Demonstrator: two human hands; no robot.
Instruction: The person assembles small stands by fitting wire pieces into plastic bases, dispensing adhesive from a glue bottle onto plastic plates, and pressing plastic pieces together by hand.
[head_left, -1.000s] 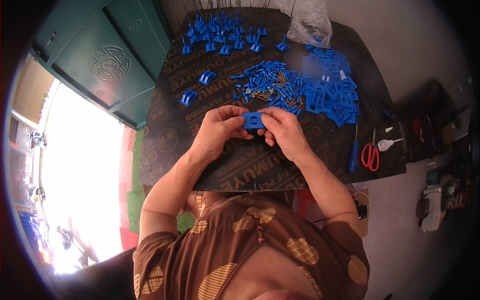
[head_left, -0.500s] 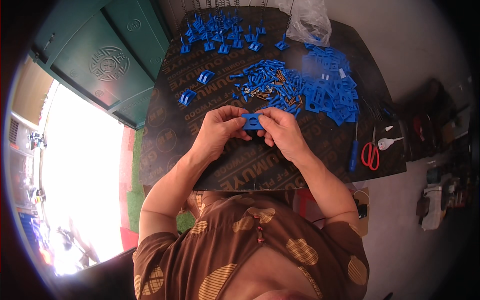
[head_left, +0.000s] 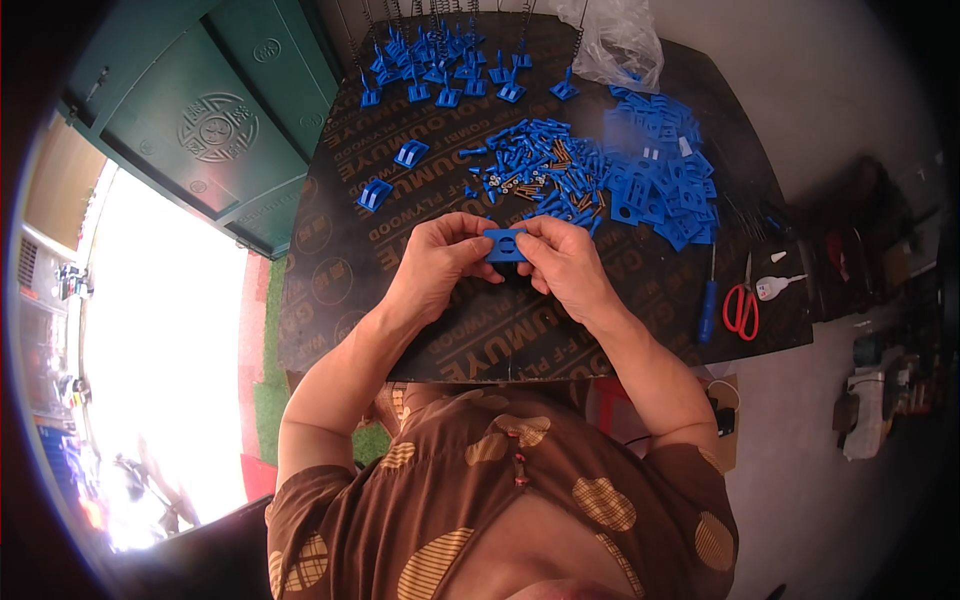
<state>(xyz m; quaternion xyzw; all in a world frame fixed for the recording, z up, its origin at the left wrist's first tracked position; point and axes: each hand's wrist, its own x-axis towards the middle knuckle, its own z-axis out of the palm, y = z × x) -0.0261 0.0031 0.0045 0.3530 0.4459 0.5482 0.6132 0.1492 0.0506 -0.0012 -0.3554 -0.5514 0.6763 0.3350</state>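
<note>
Between both hands, above the near middle of the table, is a small blue plastic plate (head_left: 507, 256) with a round hole. My left hand (head_left: 445, 258) pinches its left end, thumb on top. At its right end, my right hand (head_left: 562, 256) grips it in the same way. The fingers under the plate are partly hidden. Just beyond my hands lies a heap of blue plastic pegs (head_left: 520, 152) mixed with brass-coloured screws (head_left: 562, 165) and small nuts (head_left: 495, 182). Two blue clip-like pieces, a nearer one (head_left: 374, 195) and a farther one (head_left: 411, 153), lie to the left.
Blue flat plates (head_left: 660, 190) are piled at the right, near a clear plastic bag (head_left: 620, 45). Blue bases with springs (head_left: 430, 60) crowd the table's far edge. A screwdriver (head_left: 708, 310), red-handled scissors (head_left: 741, 310) and a small white bottle (head_left: 775, 287) lie at the right. A green door (head_left: 220, 120) stands left.
The blue plate has tilted or shifted very slightly in my fingers. Both hands stay in nearly the same place, and the things on the table have not moved.
</note>
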